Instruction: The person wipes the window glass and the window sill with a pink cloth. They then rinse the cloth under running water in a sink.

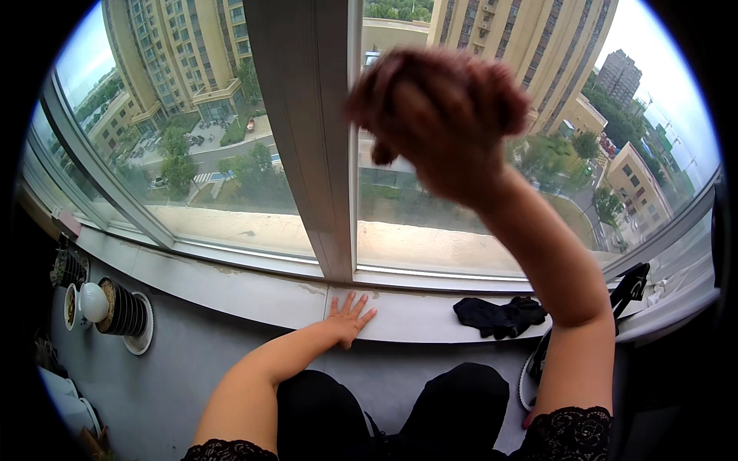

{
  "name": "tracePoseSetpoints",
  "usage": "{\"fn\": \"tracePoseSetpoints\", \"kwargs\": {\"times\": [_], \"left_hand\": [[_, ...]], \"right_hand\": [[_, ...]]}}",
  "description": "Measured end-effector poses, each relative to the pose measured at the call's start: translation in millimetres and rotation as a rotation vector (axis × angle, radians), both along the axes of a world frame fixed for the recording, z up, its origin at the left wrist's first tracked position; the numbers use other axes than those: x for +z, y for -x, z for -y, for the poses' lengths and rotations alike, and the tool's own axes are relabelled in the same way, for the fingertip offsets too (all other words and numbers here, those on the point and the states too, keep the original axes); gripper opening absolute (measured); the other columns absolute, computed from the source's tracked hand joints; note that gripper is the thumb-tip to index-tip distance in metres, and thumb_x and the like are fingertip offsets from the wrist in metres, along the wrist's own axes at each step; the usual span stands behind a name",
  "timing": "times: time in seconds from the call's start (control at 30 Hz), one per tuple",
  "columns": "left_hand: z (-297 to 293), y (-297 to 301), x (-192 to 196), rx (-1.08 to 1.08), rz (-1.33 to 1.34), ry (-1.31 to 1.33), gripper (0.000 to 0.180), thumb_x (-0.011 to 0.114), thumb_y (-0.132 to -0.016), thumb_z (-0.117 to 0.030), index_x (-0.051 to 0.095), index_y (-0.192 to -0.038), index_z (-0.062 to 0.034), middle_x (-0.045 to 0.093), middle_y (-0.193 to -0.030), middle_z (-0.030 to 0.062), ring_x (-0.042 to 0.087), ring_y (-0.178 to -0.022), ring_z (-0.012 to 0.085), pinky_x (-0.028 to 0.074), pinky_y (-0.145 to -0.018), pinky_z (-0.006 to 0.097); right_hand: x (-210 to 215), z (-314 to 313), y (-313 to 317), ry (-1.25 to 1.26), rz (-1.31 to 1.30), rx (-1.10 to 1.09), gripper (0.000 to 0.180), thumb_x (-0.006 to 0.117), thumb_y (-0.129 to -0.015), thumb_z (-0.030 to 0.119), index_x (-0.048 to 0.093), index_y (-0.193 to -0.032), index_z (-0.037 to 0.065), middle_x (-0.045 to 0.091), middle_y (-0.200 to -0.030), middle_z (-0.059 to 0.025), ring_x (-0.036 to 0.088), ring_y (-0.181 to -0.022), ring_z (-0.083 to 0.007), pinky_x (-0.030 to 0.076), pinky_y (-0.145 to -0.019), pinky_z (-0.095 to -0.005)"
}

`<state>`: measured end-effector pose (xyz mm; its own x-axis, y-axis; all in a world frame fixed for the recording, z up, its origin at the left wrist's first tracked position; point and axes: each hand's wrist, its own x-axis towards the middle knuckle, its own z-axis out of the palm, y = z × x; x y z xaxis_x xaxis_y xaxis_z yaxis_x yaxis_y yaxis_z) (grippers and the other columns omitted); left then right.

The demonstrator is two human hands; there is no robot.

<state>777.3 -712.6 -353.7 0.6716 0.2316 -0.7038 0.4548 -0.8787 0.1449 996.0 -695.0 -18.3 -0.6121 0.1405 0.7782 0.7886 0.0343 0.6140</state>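
Observation:
My right hand (453, 146) is raised in front of the right window pane (400, 196), its fingers wrapped round a bunched reddish-brown cloth (503, 96). Motion smears the hand and cloth, and I cannot tell whether the cloth touches the glass. Lower down, my left hand (350, 319) lies flat with fingers spread on the white windowsill (407, 316), just below the upright post (307, 131) between the panes. It holds nothing.
A crumpled black cloth (500, 316) lies on the sill to the right. Potted plants stand at the left, among them a dark ribbed pot (123, 307) on a white saucer (142, 338) and a white round object (94, 302). A white curtain (676, 284) hangs at the far right.

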Motion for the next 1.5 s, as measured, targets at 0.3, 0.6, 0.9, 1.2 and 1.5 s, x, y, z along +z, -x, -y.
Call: {"fn": "tracePoseSetpoints", "kwargs": {"times": [0.3, 0.6, 0.9, 1.2, 1.5], "left_hand": [[4.4, -17.6, 7.5, -0.039, -0.056, -0.026, 0.121, 0.077, -0.068, -0.017, -0.007, -0.155, -0.0266, -0.017, -0.160, 0.0155, -0.014, -0.146, 0.0418, 0.007, -0.111, 0.067], [1.0, -23.9, 7.8, -0.031, -0.107, -0.024, 0.118, 0.075, -0.071, -0.014, -0.006, -0.154, -0.0337, -0.019, -0.160, 0.0105, -0.012, -0.147, 0.0388, 0.012, -0.111, 0.064], [-23.0, -102.6, 137.3, -0.167, 1.073, 0.046, 0.034, 0.064, -0.086, -0.015, 0.061, -0.119, -0.0077, 0.066, -0.112, 0.0129, 0.062, -0.103, 0.0321, 0.050, -0.088, 0.041], [-10.5, -112.8, 264.6, -0.161, 1.866, -0.485, 0.039, 0.066, -0.077, -0.002, 0.062, -0.116, -0.0060, 0.059, -0.124, 0.0172, 0.055, -0.115, 0.0376, 0.044, -0.098, 0.045], [-33.5, -137.4, 231.9, -0.055, 1.592, -0.980, 0.060, 0.069, -0.082, -0.028, 0.051, -0.139, -0.0211, 0.022, -0.157, 0.0186, 0.006, -0.147, 0.0398, -0.007, -0.116, 0.053]], "right_hand": [[-19.3, -3.8, 33.0, -0.138, -0.271, -0.105, 0.035, 0.058, -0.080, 0.028, 0.065, -0.113, 0.018, 0.053, -0.122, -0.0072, 0.048, -0.117, -0.0271, 0.036, -0.098, -0.0606], [-18.4, 22.7, -8.0, 0.223, 0.050, 0.080, 0.018, 0.060, -0.084, 0.023, 0.065, -0.100, 0.016, 0.056, -0.102, -0.0031, 0.055, -0.101, -0.0180, 0.044, -0.085, -0.0389], [267.9, 26.4, 29.5, -0.050, -0.224, -0.042, 0.028, 0.061, -0.082, 0.019, 0.067, -0.108, 0.011, 0.055, -0.117, -0.0130, 0.048, -0.113, -0.0331, 0.038, -0.091, -0.0494], [223.5, 134.0, -199.0, -0.419, -0.482, -0.291, 0.050, 0.062, -0.082, 0.043, 0.057, -0.127, 0.023, 0.056, -0.124, -0.0116, 0.050, -0.119, -0.0369, 0.044, -0.095, -0.0519], [192.1, 83.7, -118.8, -0.463, -0.569, -0.418, 0.049, 0.057, -0.087, 0.045, 0.057, -0.129, 0.020, 0.048, -0.125, -0.0191, 0.044, -0.115, -0.0418, 0.040, -0.086, -0.0613]]}}
